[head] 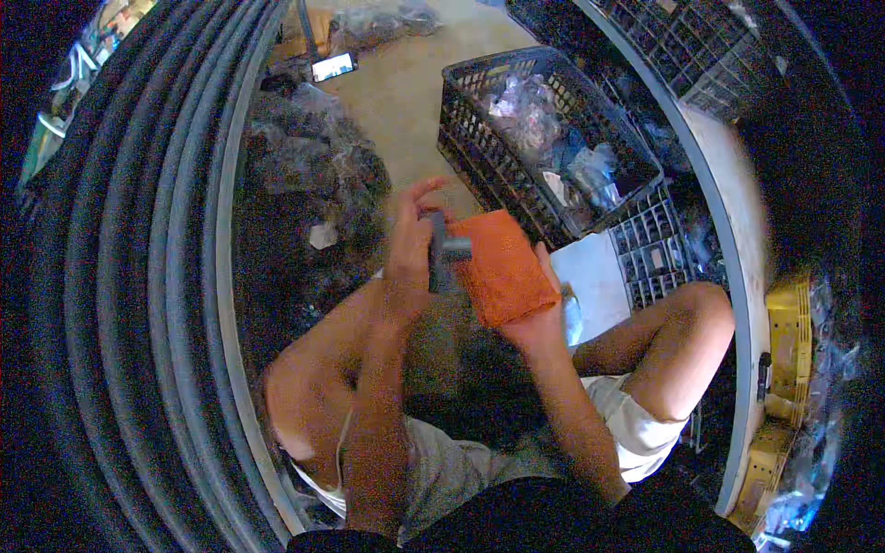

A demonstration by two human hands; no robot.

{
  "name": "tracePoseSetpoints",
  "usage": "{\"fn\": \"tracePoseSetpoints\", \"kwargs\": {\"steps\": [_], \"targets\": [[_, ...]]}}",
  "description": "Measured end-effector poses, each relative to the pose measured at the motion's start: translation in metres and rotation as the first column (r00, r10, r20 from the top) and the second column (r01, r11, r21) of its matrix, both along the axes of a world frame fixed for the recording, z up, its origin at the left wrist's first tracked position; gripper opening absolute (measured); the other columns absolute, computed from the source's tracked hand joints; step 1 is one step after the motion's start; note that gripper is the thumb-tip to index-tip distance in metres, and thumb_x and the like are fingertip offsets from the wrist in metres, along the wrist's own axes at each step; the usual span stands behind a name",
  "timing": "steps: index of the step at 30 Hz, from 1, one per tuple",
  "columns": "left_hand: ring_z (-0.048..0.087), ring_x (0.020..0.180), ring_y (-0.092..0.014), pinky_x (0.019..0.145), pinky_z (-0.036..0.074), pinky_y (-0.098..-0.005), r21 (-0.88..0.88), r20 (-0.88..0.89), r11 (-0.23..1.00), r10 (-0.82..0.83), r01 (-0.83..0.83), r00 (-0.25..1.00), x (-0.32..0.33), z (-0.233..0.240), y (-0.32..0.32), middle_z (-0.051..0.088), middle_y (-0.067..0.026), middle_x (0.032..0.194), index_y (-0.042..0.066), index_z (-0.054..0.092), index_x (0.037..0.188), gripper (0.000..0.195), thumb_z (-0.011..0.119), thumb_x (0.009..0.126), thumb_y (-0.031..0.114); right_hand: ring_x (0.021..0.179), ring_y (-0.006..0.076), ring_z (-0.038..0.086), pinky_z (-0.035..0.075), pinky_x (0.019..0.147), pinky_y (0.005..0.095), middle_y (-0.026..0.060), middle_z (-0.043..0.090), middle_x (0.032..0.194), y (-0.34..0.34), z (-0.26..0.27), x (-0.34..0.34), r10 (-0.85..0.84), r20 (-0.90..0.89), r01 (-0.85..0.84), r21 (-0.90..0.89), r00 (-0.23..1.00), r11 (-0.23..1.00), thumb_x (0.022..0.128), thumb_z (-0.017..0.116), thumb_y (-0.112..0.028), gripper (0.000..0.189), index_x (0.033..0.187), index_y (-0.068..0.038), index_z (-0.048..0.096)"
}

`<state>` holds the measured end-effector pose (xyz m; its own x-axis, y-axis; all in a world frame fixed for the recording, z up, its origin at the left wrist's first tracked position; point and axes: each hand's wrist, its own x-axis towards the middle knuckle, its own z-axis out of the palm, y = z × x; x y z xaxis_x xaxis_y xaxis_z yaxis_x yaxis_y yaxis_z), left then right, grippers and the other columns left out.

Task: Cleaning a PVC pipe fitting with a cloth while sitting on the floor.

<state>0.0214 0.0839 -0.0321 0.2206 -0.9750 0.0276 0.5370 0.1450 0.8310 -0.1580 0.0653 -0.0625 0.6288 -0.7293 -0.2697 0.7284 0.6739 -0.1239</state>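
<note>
My right hand (536,328) grips a folded orange cloth (508,273) from below and from its far side, with the thumb along its edge. Between the hands is a dark grey T-shaped part (437,252), whose short stub (456,248) points at the cloth and meets its edge. My left hand (411,242) is against the flat side of that part, its upper fingers bent over the top. Motion blurs the left fingers. Whether the stub goes into the cloth is hidden. Both hands are above the floor, between my bent knees.
A black plastic crate (484,166) holding clear plastic bags stands ahead on the right, beside a white panel (591,276). Dark plastic bags (311,152) lie on the left. A lit phone (333,67) is on a stand ahead. Yellow crates (788,332) are at far right.
</note>
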Motion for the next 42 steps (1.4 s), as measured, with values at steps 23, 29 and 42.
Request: {"fn": "tracePoseSetpoints", "kwargs": {"steps": [23, 29, 42], "targets": [[0.060, 0.097, -0.024, 0.091, 0.045, -0.0350, -0.308, 0.615, 0.950, 0.157, 0.051, 0.773, -0.090, -0.003, 0.002, 0.067, -0.0105, 0.097, 0.005, 0.065, 0.097, 0.021, 0.052, 0.091, 0.020, 0.065, 0.0250, 0.061, 0.048, 0.058, 0.0413, 0.0170, 0.062, 0.078, 0.008, -0.009, -0.031, -0.400, -0.911, -0.464, -0.398, 0.100, 0.791, 0.100, 0.036, -0.036, 0.046, 0.103, 0.005, 0.056], [0.061, 0.089, -0.016, 0.082, 0.047, -0.0277, 0.296, -0.249, 0.937, -0.114, 0.187, 0.962, -0.064, 0.001, 0.010, 0.066, -0.0077, 0.091, 0.001, 0.064, 0.098, 0.028, 0.049, 0.095, 0.024, 0.080, 0.0379, 0.065, 0.050, 0.068, 0.0501, 0.0240, 0.065, 0.084, 0.015, 0.049, -0.027, -0.735, -0.677, -0.870, -0.380, 0.030, 0.314, 0.095, 0.043, -0.023, 0.036, 0.117, 0.004, 0.049], [0.062, 0.090, -0.032, 0.086, 0.047, -0.0381, -0.367, 0.555, 0.923, 0.315, -0.113, 0.770, -0.099, 0.011, 0.008, 0.065, -0.0150, 0.092, 0.002, 0.063, 0.093, 0.014, 0.053, 0.087, 0.009, 0.114, 0.0193, 0.051, 0.041, 0.099, 0.0319, 0.0080, 0.054, 0.123, 0.016, 0.029, -0.019, -0.342, -0.713, -0.075, -0.483, 0.612, 0.873, 0.100, 0.030, -0.055, 0.056, 0.130, -0.011, 0.047]]}}
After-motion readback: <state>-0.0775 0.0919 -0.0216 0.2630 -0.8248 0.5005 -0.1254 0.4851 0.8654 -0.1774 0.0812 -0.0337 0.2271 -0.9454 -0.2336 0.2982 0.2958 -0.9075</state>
